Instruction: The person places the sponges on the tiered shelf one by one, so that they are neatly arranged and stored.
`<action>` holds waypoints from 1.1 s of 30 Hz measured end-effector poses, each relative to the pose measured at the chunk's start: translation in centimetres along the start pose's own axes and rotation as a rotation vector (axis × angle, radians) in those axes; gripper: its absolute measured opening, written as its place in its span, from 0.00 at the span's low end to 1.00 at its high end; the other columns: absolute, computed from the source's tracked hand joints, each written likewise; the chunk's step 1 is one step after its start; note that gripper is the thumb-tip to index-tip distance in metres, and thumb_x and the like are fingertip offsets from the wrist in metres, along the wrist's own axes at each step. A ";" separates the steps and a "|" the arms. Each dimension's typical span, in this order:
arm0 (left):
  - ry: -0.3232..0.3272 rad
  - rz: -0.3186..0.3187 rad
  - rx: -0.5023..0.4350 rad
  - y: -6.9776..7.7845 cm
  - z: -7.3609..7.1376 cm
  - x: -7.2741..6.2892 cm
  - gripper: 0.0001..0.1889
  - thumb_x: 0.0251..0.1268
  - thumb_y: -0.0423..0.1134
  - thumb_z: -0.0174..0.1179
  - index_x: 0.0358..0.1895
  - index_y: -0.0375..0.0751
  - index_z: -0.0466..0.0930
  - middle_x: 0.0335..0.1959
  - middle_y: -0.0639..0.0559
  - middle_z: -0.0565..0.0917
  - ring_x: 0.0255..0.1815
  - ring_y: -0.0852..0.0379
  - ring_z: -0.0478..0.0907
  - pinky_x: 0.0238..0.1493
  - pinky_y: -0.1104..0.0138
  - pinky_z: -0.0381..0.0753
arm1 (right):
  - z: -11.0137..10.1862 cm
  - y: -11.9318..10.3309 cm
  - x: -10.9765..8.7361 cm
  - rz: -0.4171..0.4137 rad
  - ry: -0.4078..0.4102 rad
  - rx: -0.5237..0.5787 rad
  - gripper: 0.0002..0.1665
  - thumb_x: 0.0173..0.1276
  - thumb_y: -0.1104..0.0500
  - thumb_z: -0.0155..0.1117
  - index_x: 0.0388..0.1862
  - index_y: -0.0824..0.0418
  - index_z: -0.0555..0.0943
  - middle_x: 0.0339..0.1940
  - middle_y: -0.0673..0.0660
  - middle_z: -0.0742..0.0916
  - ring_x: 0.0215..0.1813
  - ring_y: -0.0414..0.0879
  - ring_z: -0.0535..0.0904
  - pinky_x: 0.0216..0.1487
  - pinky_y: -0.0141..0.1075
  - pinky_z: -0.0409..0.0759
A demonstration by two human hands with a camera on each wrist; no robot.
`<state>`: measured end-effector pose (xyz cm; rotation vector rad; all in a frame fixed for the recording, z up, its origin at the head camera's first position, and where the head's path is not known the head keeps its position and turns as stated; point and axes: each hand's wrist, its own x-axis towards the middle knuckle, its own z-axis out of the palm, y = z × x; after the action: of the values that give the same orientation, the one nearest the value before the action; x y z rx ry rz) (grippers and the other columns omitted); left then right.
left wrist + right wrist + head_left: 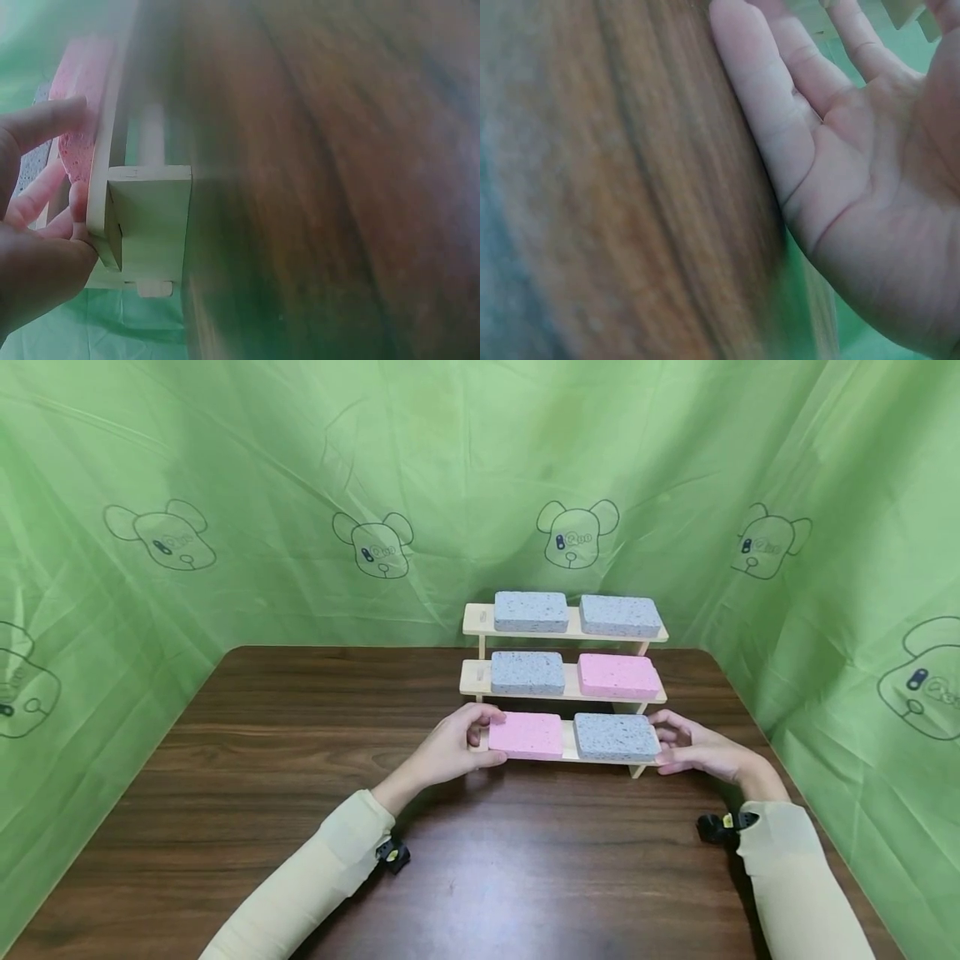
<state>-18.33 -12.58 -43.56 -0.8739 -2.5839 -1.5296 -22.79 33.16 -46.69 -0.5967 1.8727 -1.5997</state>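
Observation:
A three-step light wooden rack [474, 675] stands at the back right of the table. On its lowest step lie a pink sponge [525, 737] and a speckled blue-grey sponge [617, 737], side by side. My left hand [457, 743] pinches the pink sponge's left end between thumb and index finger; the left wrist view shows the pink sponge [78, 150] with fingers beside the step's end. My right hand [701, 750] holds the right end of the blue-grey sponge with thumb and index finger. In the right wrist view the palm [870, 180] hides that contact.
The middle step bears a blue-grey sponge [527, 673] and a pink sponge [618, 676]. Two blue-grey sponges, left [530, 612] and right [619, 617], lie on the top step. A green curtain [450, 460] with printed bear heads surrounds the brown wooden table [300, 727].

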 end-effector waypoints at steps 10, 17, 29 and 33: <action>-0.008 -0.016 -0.012 0.3 0.0 0.0 0.29 0.53 0.34 0.78 0.60 0.39 0.78 0.54 0.51 0.82 0.39 0.51 0.77 0.45 0.58 0.80 | -0.2 0.2 0.1 -0.007 -0.009 0.006 0.26 0.72 0.70 0.58 0.64 0.52 0.67 0.57 0.56 0.84 0.56 0.48 0.83 0.53 0.49 0.84; -0.011 0.008 -0.014 0.4 -0.1 0.0 0.26 0.53 0.34 0.78 0.56 0.38 0.80 0.54 0.49 0.80 0.40 0.46 0.78 0.45 0.55 0.80 | -0.3 0.1 0.0 -0.004 -0.004 0.005 0.26 0.72 0.70 0.59 0.64 0.51 0.67 0.58 0.56 0.84 0.56 0.48 0.83 0.52 0.49 0.84; -0.017 0.072 0.032 0.8 -1.8 -0.5 0.29 0.55 0.36 0.77 0.62 0.40 0.77 0.58 0.49 0.77 0.50 0.41 0.80 0.45 0.54 0.84 | 0.0 -1.0 -0.2 -0.065 -0.018 -0.036 0.27 0.73 0.73 0.56 0.66 0.55 0.66 0.57 0.60 0.81 0.53 0.50 0.83 0.50 0.51 0.85; 0.021 0.165 0.162 2.2 -4.7 -1.3 0.29 0.59 0.37 0.75 0.64 0.40 0.76 0.62 0.50 0.77 0.58 0.48 0.78 0.52 0.57 0.83 | 0.5 -3.7 -1.3 -0.078 0.077 -0.219 0.23 0.75 0.70 0.56 0.66 0.67 0.65 0.58 0.69 0.78 0.52 0.52 0.84 0.49 0.52 0.85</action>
<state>-17.46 -16.17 -39.66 -1.0176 -2.5065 -1.2610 -21.62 33.04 -42.91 -0.7180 2.1237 -1.4946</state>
